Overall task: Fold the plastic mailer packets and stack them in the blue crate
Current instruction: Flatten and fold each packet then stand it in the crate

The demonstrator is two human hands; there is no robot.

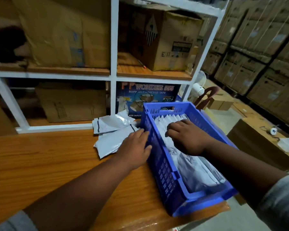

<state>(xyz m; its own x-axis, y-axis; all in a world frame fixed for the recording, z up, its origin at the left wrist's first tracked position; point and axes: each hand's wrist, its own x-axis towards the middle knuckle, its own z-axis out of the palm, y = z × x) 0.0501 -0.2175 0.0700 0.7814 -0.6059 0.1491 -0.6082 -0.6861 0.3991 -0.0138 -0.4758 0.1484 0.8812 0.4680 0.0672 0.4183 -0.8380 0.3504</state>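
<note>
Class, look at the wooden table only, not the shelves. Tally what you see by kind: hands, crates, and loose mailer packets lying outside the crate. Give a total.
Hands: 2, the left hand and the right hand
Blue crate: 1
Loose packets outside the crate: about 3, overlapping, so the exact count is unclear
Total: about 6

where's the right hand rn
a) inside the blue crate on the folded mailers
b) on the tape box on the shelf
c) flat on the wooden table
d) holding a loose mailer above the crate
a: the right hand reaches down into the blue crate, fingers curled onto the row of folded mailers; the left hand rests against the crate's outer wall.
</note>
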